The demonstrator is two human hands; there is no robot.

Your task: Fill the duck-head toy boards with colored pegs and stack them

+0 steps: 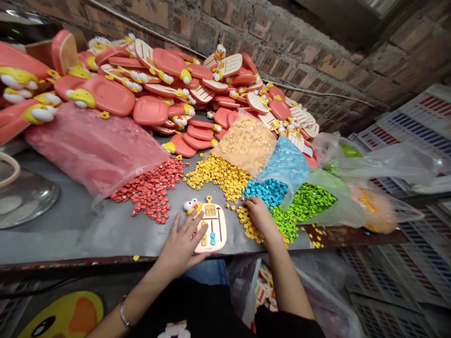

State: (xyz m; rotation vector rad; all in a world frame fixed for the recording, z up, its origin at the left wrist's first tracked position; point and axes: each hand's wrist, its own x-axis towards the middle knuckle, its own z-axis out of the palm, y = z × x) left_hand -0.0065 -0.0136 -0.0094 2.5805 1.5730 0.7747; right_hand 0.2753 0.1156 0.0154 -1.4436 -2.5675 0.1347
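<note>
A duck-headed toy board (220,234) lies face up near the table's front edge, with yellow and blue pieces on its slots. Across its left side rests my left hand (181,241), fingers spread and covering part of the face. My right hand (259,213) is to the right of the board, between the blue beads (269,192) and the orange-yellow beads (248,227). Its fingers are curled at the edge of the piles; whatever they pinch is too small or hidden to make out. Yellow beads (225,176) and red beads (153,192) lie beyond the board.
Many red-backed toy boards (169,65) are heaped at the back against a brick wall (317,51). Beads spill from a pink-looking bag (95,145), an orange one (246,141) and others. Green beads (310,202) lie right. Crates (416,126) stand at the right.
</note>
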